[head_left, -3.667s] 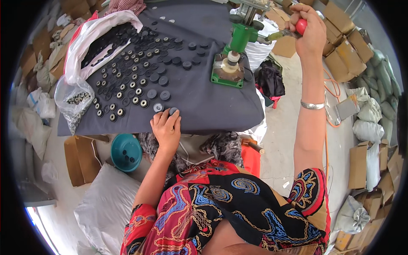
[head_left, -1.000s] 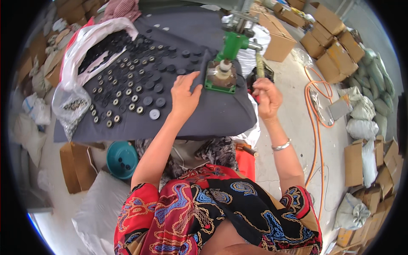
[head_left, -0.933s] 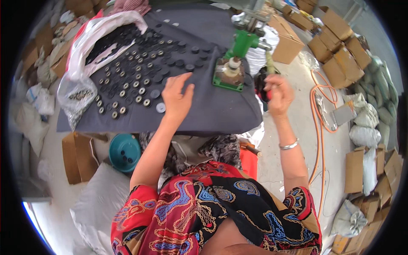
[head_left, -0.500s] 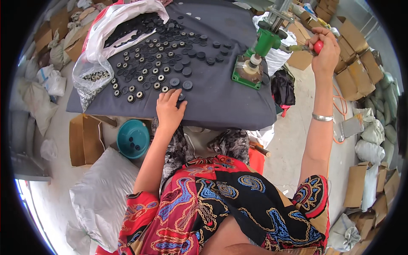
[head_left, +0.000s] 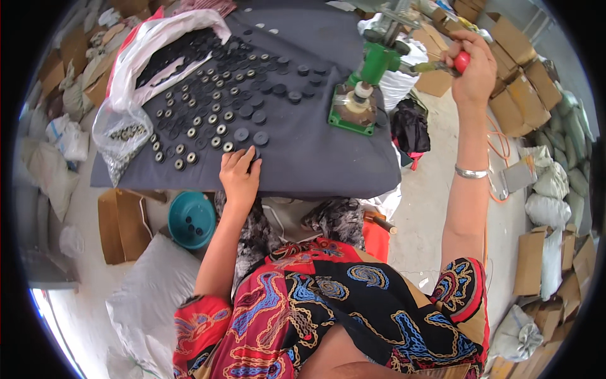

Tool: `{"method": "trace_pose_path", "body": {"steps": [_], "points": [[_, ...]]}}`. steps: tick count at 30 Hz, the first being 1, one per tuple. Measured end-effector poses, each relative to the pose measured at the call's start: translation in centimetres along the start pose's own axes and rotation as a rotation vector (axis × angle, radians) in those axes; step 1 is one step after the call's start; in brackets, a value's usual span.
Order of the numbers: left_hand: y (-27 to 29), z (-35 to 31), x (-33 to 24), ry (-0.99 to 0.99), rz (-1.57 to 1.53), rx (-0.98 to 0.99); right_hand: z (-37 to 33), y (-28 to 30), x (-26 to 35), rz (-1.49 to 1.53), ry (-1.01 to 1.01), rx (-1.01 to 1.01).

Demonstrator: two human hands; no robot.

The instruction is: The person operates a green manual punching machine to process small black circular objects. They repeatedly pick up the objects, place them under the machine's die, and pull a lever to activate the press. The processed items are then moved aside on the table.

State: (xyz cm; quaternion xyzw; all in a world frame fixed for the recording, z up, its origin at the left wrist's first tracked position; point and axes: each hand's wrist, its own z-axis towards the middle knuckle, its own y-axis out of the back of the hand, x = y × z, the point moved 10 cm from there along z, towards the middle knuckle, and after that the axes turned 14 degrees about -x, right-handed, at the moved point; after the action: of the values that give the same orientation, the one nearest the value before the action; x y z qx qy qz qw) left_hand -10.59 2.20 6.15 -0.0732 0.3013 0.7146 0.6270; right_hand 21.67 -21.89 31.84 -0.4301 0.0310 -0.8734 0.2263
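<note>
My left hand point(head_left: 241, 177) rests at the near part of the cloth-covered table point(head_left: 303, 161). Its fingers and thumb close round a small black disc point(head_left: 256, 153), mostly hidden under the fingertips. Just beyond lie two larger black discs, and many black pieces spread out behind, several with metal ring centres point(head_left: 216, 142). Raised at the right, my right hand point(head_left: 475, 69) grips the red-knobbed lever point(head_left: 463, 61) of a green hand press point(head_left: 377, 66). A pale round piece sits on the press base point(head_left: 353, 108) below the ram.
A white sack point(head_left: 129, 69) of black pieces and a clear bag point(head_left: 123, 136) of small metal parts lie on the table's left. Below stand a teal basin point(head_left: 191, 218) holding a few black discs, an open carton point(head_left: 122, 227) and a large white sack point(head_left: 151, 278). Cartons point(head_left: 524, 95) are stacked at the right.
The whole view has shifted slightly. My left fingers have drawn closer round the small black disc. My right hand stays on the lever's red knob.
</note>
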Motion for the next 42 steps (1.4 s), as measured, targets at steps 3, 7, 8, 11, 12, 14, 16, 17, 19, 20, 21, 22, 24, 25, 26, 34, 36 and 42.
{"method": "trace_pose_path", "body": {"steps": [3,7,8,11,12,14,16,17,19,20,21,22,24,25,26,34,36,42], "points": [[-0.8,2.0,-3.8,-0.022,-0.138,-0.023,1.0,-1.0,0.0,-0.02,-0.036,-0.004],[-8.3,5.0,-7.4,0.165,-0.37,0.151,3.4,0.1,-1.2,-0.039,-0.126,-0.059],[-10.8,5.3,-7.9,0.179,-0.406,0.202,3.6,0.0,-1.2,-0.051,-0.134,-0.067],[-16.6,6.3,-8.8,0.121,-0.422,0.224,3.5,-0.6,-1.3,-0.038,-0.131,-0.034],[-17.9,6.5,-9.0,0.119,-0.421,0.243,3.5,-0.4,-1.3,-0.038,-0.126,-0.037],[-20.0,6.8,-9.2,0.119,-0.417,0.278,3.4,-0.5,-1.2,-0.037,-0.116,-0.039],[-21.5,6.8,-9.8,0.107,-0.441,0.323,3.2,-0.4,-1.1,-0.032,-0.109,-0.045],[-22.2,6.8,-10.0,0.102,-0.452,0.345,3.3,-0.2,-1.1,-0.03,-0.107,-0.043],[-23.2,6.6,-9.8,0.094,-0.451,0.328,3.2,-0.3,-1.0,-0.025,-0.108,-0.043],[-23.7,6.5,-9.6,0.09,-0.451,0.319,3.1,-0.5,-0.9,-0.025,-0.108,-0.048],[-24.0,6.6,-9.8,0.089,-0.453,0.325,3.0,-0.5,-0.9,-0.027,-0.109,-0.056],[-24.3,6.6,-10.0,0.089,-0.455,0.33,2.7,-0.5,-0.7,-0.027,-0.096,-0.055],[-24.8,6.7,-10.3,0.088,-0.461,0.337,2.0,-0.5,-0.4,-0.025,-0.07,-0.053],[-25.1,6.6,-10.3,0.087,-0.466,0.34,1.5,-0.8,0.0,-0.011,-0.053,-0.041],[-25.3,6.6,-10.4,0.086,-0.47,0.343,0.9,-1.1,0.3,0.004,-0.037,-0.029],[-24.7,6.5,-10.2,0.16,-0.494,0.334,-9.5,1.4,-0.2,-0.114,0.254,0.006],[-22.9,6.5,-10.4,0.132,-0.478,0.291,-14.8,2.2,-2.2,-0.175,0.476,0.089],[-14.5,5.4,-10.9,-0.013,-0.443,0.197,-16.4,1.9,-2.4,-0.195,0.584,0.14]]}}
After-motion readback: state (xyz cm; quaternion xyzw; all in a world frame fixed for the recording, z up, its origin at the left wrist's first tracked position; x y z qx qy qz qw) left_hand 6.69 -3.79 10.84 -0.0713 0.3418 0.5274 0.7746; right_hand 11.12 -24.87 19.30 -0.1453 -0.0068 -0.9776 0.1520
